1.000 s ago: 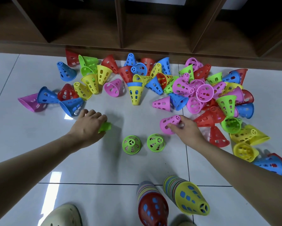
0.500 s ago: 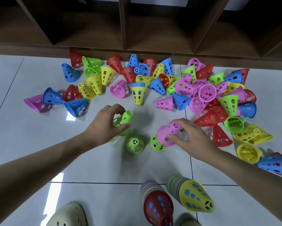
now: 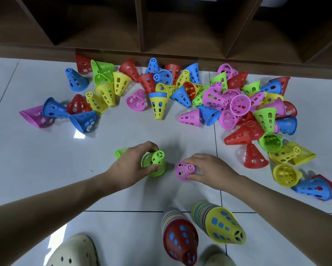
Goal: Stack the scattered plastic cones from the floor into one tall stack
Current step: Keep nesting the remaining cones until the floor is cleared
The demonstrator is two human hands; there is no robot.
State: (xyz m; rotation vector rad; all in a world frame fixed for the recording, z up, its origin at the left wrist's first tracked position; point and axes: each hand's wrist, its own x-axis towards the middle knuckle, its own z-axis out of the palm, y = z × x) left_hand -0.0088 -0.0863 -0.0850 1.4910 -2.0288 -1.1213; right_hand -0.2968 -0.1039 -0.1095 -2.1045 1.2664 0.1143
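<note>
Many perforated plastic cones in red, blue, yellow, green and pink lie scattered (image 3: 238,104) across the white tile floor. My left hand (image 3: 132,167) grips a green cone (image 3: 158,158) by its top, set down over another green cone (image 3: 154,170) standing on the floor. A further green rim (image 3: 119,152) peeks out behind that hand. My right hand (image 3: 213,169) holds a pink cone (image 3: 184,169), tip up, low over the floor just right of the green ones. Two tall stacks stand nearest me: one topped red (image 3: 180,240), one topped yellow (image 3: 223,226).
A dark wooden shelf unit (image 3: 142,35) runs along the back, its base touching the far cones. A beige clog (image 3: 75,252) is at the bottom left. Bare tile (image 3: 46,160) lies left of my hands.
My left hand carried its green cone rightward and lowered it onto a standing green cone. My right hand brought the pink cone down where the other green cone stood; that one no longer shows.
</note>
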